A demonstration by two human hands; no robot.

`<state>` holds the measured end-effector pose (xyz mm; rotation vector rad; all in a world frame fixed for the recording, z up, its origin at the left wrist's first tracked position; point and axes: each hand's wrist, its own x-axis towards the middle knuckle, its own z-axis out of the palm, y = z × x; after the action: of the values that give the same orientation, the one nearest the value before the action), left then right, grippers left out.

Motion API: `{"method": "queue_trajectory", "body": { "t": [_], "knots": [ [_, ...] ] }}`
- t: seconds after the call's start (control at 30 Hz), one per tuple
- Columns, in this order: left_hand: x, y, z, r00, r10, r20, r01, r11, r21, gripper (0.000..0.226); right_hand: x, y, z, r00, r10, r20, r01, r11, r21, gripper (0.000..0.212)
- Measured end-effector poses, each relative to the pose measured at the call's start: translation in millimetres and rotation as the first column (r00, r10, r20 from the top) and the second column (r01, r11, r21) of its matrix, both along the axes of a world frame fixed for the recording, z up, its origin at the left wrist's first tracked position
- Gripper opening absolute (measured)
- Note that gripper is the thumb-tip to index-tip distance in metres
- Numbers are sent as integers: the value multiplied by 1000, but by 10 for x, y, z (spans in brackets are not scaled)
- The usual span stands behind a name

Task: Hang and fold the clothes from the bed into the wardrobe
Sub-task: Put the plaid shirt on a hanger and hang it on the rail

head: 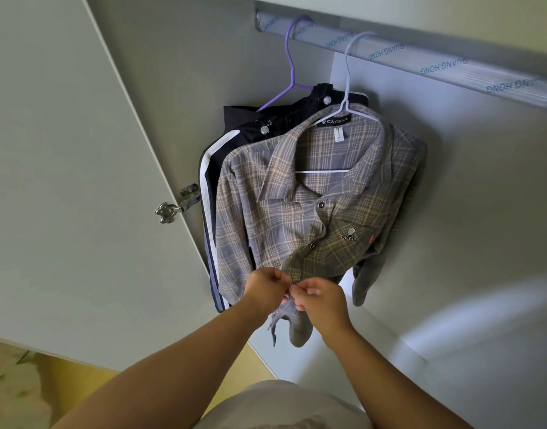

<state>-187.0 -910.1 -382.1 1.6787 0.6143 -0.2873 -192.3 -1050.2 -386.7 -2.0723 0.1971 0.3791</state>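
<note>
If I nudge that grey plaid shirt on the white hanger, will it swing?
Probably swings: the grey plaid shirt hangs from a thin white hanger hooked over the metal rail. It looks floppy, bunching where the left hand and right hand pinch it. Likely light: the thin hanger shows no sag.
</note>
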Motion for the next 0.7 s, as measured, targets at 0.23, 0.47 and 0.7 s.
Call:
{"method": "queue_trajectory", "body": {
  "t": [0.23, 0.47, 0.7],
  "knots": [
    [-8, -12, -66, 999, 40, -2, -40, 997, -65, 15, 99, 48, -60, 926, -137, -351, 253, 916, 311, 22],
    [8, 78, 11, 998, -64, -18, 59, 976, -208, 14, 38, 3, -58, 879, -157, -450, 385, 791, 476, 14],
    [-88, 79, -54, 949, -298, -107, 290, 953, -85, 28, 3, -25, -72, 865, -121, -487, 430, 679, 596, 17]
  ]
}}
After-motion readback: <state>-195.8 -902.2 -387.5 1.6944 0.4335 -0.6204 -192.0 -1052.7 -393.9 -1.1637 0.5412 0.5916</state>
